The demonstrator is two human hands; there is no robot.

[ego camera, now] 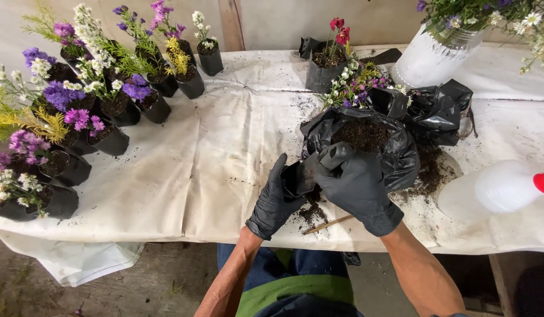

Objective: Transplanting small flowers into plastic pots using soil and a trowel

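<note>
1. The left hand [276,202], in a black glove, sits at the lower centre of the frame; its fingers are curled around a small black plastic pot [299,178], gripping it from the left.
2. The right hand [358,189], also in a black glove, is closed over the same small pot from the right and above, touching the left hand's fingertips.
3. The small pot is held just above the desk [213,176], which is covered with a white cloth, directly in front of a large black bag of soil [365,138] at the centre of the frame.
4. Loose soil [427,173] lies scattered on the cloth beside and under the bag, and a thin wooden stick [327,224] lies near the desk's front edge below the hands.
5. A white spray bottle with a red cap [495,189] lies on its side at the right.
6. Many potted flowers [78,117], purple, pink, white and yellow, stand in black pots at the upper left.
7. A pot with red flowers [329,64] stands at the upper centre, and a white bucket of flowers [430,58] at the upper right.
</note>
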